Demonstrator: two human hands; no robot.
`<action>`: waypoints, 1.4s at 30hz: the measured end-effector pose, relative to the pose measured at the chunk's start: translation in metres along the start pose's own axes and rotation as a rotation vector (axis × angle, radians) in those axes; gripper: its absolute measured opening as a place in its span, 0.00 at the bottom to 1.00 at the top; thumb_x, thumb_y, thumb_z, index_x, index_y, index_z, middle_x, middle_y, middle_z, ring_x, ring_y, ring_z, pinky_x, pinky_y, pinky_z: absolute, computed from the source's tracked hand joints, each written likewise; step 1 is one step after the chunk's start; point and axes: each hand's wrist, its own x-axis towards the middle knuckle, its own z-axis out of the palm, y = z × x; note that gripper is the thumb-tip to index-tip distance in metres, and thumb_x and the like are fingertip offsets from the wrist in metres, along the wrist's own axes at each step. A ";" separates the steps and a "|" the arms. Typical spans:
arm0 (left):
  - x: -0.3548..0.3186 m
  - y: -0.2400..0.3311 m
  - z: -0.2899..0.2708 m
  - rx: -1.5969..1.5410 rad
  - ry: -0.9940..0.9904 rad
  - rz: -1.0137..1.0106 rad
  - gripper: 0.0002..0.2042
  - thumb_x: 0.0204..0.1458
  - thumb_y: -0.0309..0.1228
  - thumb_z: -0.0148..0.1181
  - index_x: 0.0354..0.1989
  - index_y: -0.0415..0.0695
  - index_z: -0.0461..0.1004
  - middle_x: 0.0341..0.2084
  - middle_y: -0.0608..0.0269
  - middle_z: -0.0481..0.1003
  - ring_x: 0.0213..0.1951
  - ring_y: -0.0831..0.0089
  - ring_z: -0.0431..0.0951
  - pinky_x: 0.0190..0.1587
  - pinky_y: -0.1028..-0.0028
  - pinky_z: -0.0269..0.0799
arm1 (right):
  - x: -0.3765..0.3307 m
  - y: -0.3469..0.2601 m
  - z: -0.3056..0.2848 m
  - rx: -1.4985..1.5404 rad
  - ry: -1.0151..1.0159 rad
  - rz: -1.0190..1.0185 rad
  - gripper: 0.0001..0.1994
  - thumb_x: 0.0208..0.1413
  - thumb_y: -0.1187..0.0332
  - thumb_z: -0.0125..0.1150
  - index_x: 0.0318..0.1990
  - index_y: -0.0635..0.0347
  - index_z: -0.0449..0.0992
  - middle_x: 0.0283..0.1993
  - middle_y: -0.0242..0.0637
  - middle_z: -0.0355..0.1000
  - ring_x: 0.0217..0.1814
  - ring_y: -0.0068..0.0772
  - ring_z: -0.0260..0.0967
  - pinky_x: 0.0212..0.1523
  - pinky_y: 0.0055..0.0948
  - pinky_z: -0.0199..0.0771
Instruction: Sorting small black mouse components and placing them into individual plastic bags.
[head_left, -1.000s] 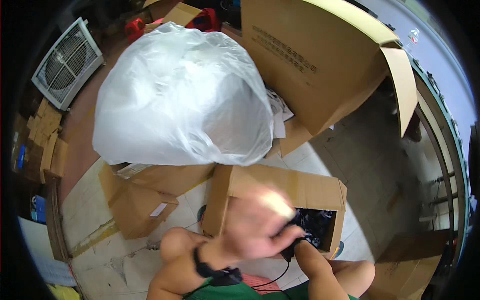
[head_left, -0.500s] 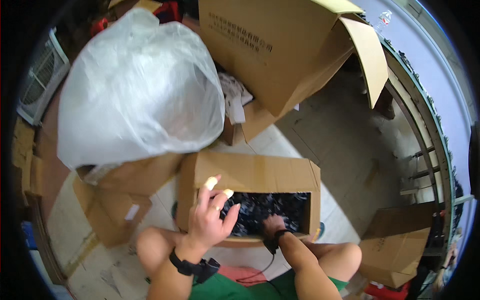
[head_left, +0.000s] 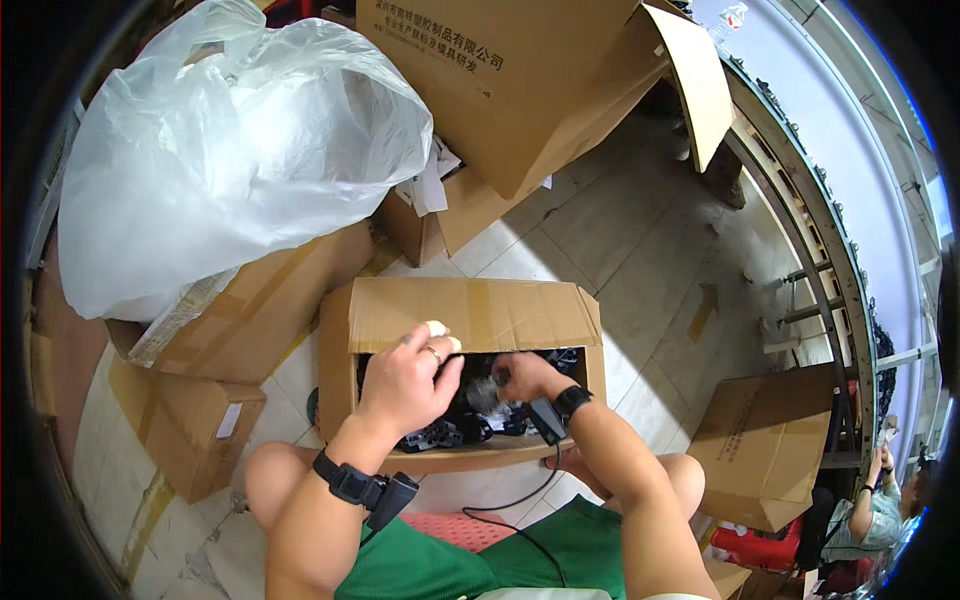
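Note:
An open cardboard box [head_left: 470, 312] stands on the floor between my knees, filled with small black parts [head_left: 445, 432]. My left hand [head_left: 408, 375] hovers over its left side, fingers curled with white-taped fingertips, and I cannot tell if it holds anything. My right hand [head_left: 525, 378] reaches into the middle of the box, fingers closed around a small dark part [head_left: 484, 392]. Both wrists carry black bands with cables.
A big clear plastic bag [head_left: 240, 140] bulges over cardboard boxes [head_left: 250, 310] at the left. A large open carton [head_left: 540, 80] lies tipped at the top. Another box [head_left: 765, 440] stands at the right, with a seated person [head_left: 870, 500] beyond it. The floor is tiled.
My view has swung so the box sits more central. My left hand dropped from in front of the camera to the box's left side; my right hand moved deeper into the parts.

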 end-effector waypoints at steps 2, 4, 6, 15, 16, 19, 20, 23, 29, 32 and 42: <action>0.002 -0.003 -0.003 0.003 0.048 0.003 0.08 0.51 0.32 0.63 0.36 0.43 0.80 0.40 0.55 0.77 0.37 0.55 0.81 0.38 0.62 0.78 | 0.008 -0.008 -0.012 0.104 -0.008 0.112 0.24 0.35 0.59 0.70 0.44 0.57 0.79 0.40 0.47 0.79 0.44 0.48 0.77 0.47 0.41 0.76; 0.003 -0.005 -0.005 -0.013 0.052 -0.081 0.07 0.50 0.29 0.64 0.35 0.40 0.78 0.40 0.53 0.77 0.38 0.54 0.80 0.39 0.63 0.77 | 0.008 -0.019 -0.006 0.081 -0.021 0.090 0.24 0.36 0.59 0.70 0.45 0.58 0.79 0.41 0.49 0.79 0.45 0.49 0.77 0.47 0.41 0.76; -0.001 -0.009 -0.007 0.000 0.053 -0.086 0.07 0.50 0.29 0.64 0.34 0.39 0.78 0.40 0.53 0.77 0.38 0.54 0.80 0.39 0.64 0.77 | 0.007 -0.034 0.025 0.120 0.174 0.132 0.26 0.38 0.59 0.70 0.48 0.59 0.77 0.42 0.49 0.78 0.46 0.50 0.76 0.48 0.41 0.76; -0.004 -0.009 -0.007 -0.033 0.008 -0.081 0.09 0.52 0.34 0.62 0.37 0.43 0.80 0.38 0.57 0.78 0.36 0.54 0.81 0.37 0.61 0.77 | 0.011 -0.050 0.067 0.421 0.424 0.164 0.30 0.51 0.59 0.67 0.60 0.61 0.65 0.54 0.62 0.69 0.58 0.60 0.67 0.59 0.43 0.69; -0.007 -0.008 -0.009 -0.035 -0.010 -0.090 0.08 0.52 0.34 0.62 0.36 0.43 0.80 0.36 0.57 0.78 0.36 0.54 0.80 0.37 0.61 0.77 | 0.005 -0.052 0.063 0.400 0.413 0.166 0.28 0.51 0.62 0.66 0.59 0.61 0.66 0.55 0.61 0.67 0.58 0.62 0.66 0.60 0.43 0.69; -0.016 -0.010 -0.002 -0.033 -0.033 -0.066 0.08 0.51 0.34 0.63 0.35 0.43 0.80 0.33 0.55 0.78 0.33 0.55 0.80 0.35 0.63 0.76 | -0.019 -0.052 0.048 0.326 0.456 -0.036 0.23 0.49 0.76 0.57 0.55 0.61 0.68 0.52 0.55 0.70 0.56 0.54 0.68 0.57 0.41 0.70; -0.020 -0.010 0.002 -0.016 -0.078 -0.084 0.09 0.51 0.35 0.63 0.36 0.43 0.80 0.32 0.54 0.78 0.33 0.55 0.80 0.36 0.63 0.76 | -0.024 -0.057 0.038 0.335 0.421 -0.077 0.22 0.49 0.77 0.56 0.55 0.61 0.68 0.50 0.52 0.71 0.54 0.49 0.69 0.56 0.39 0.71; -0.026 -0.007 0.015 0.007 -0.201 -0.095 0.12 0.52 0.39 0.61 0.39 0.44 0.80 0.33 0.54 0.78 0.35 0.53 0.80 0.38 0.59 0.77 | -0.043 -0.076 0.012 0.935 0.300 -0.058 0.13 0.57 0.77 0.53 0.50 0.64 0.71 0.46 0.38 0.72 0.45 0.27 0.68 0.46 0.28 0.72; -0.041 0.036 0.038 -0.169 -0.399 -0.237 0.40 0.49 0.45 0.67 0.68 0.42 0.55 0.54 0.35 0.67 0.53 0.41 0.73 0.54 0.56 0.72 | -0.077 -0.110 -0.022 1.260 0.203 -0.001 0.14 0.64 0.68 0.55 0.53 0.64 0.69 0.44 0.35 0.71 0.44 0.26 0.69 0.42 0.28 0.73; -0.040 0.032 0.044 -0.186 -0.430 -0.295 0.37 0.51 0.45 0.66 0.66 0.41 0.59 0.57 0.39 0.66 0.56 0.44 0.71 0.55 0.56 0.71 | -0.097 -0.115 -0.037 1.356 0.018 0.018 0.18 0.66 0.65 0.51 0.59 0.64 0.66 0.51 0.38 0.70 0.50 0.31 0.70 0.49 0.33 0.74; -0.040 0.022 0.063 -0.536 -0.250 -0.453 0.18 0.53 0.30 0.59 0.52 0.41 0.73 0.26 0.56 0.79 0.27 0.69 0.79 0.34 0.70 0.75 | -0.113 -0.091 -0.026 1.624 0.292 0.200 0.08 0.61 0.68 0.55 0.45 0.57 0.71 0.38 0.32 0.73 0.36 0.25 0.72 0.34 0.28 0.73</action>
